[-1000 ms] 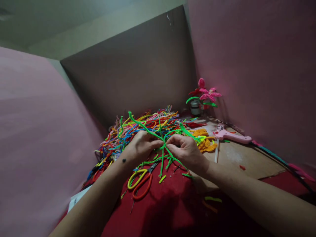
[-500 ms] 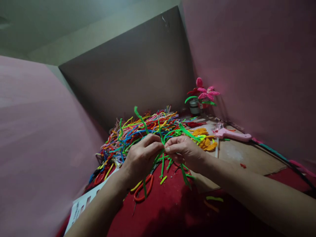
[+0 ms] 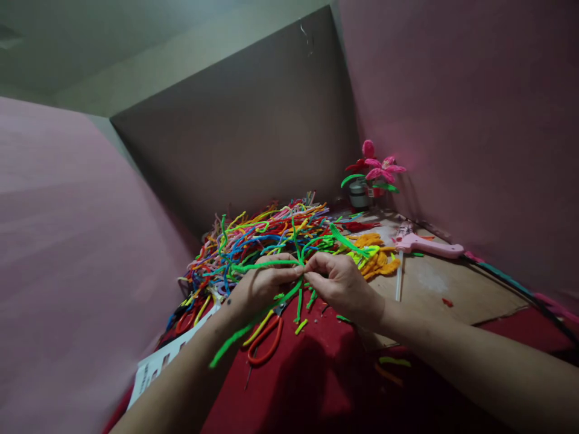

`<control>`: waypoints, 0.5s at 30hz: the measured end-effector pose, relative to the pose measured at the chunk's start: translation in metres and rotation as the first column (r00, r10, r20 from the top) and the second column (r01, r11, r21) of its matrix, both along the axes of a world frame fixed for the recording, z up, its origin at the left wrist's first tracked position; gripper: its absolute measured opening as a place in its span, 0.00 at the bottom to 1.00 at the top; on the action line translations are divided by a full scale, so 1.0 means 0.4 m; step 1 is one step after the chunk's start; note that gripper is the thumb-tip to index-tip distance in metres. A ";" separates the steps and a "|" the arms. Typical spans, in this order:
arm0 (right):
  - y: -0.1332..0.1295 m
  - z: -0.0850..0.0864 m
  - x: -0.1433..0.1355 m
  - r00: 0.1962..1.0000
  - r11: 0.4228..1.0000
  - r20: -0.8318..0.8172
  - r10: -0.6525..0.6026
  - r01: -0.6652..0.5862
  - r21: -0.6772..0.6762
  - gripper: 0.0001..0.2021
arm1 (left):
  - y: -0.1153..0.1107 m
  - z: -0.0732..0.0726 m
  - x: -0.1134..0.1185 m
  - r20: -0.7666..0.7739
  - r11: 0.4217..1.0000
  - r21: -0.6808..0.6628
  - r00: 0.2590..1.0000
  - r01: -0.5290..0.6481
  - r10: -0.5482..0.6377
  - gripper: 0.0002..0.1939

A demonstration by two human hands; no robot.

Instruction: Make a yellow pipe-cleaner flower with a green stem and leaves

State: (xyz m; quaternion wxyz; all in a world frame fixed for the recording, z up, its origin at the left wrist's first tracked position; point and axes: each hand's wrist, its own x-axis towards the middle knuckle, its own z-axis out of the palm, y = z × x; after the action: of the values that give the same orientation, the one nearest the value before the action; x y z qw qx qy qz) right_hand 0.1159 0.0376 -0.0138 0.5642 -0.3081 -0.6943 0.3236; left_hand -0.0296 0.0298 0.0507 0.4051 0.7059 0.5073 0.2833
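Observation:
Green pipe cleaners [image 3: 266, 264] meet where my two hands come together, several stems fanning out from that point. My left hand [image 3: 266, 282] pinches them between thumb and fingers; one stem lies across the back of it and another trails down over the wrist. From the other side my right hand [image 3: 337, 278] is closed on the same joint, fingertips touching those of the left. The joint itself is mostly hidden by the fingers. Just below the hands, scissors [image 3: 266, 342] with red and yellow handles lie on the red cloth [image 3: 312, 386].
A heap of many-coloured pipe cleaners [image 3: 262, 232] spreads behind my hands. To the right are orange fuzzy pieces [image 3: 384, 264], a pink glue gun [image 3: 429, 247] on cardboard [image 3: 452, 283], and pink pipe-cleaner flowers [image 3: 382, 169]. A printed sheet [image 3: 151, 371] lies at left.
The green stems have turned: one that pointed up now lies sideways over my left hand, and another now trails down to the lower left. Both hands stay together at the joint.

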 end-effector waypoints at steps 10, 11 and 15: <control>0.017 0.007 -0.001 0.984 0.961 -0.129 0.126 -0.154 -0.231 0.04 | -0.034 0.026 0.039 -0.084 0.995 0.008 0.991 -0.100 0.100 0.16; 0.019 0.007 -0.001 0.977 0.950 -0.147 0.154 -0.187 -0.251 0.03 | -0.035 0.027 0.041 -0.078 0.994 -0.001 0.991 -0.107 0.106 0.15; 0.021 0.011 -0.001 0.952 0.898 -0.220 0.215 -0.281 -0.338 0.04 | -0.034 0.021 0.045 -0.145 0.989 0.065 0.979 -0.134 0.142 0.11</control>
State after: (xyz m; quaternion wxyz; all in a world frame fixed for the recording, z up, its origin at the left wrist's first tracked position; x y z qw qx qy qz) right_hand 0.1153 0.0459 -0.0095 0.5104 -0.2863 -0.6028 0.5423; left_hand -0.0116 0.0163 0.0593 0.3260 0.6989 0.5761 0.2709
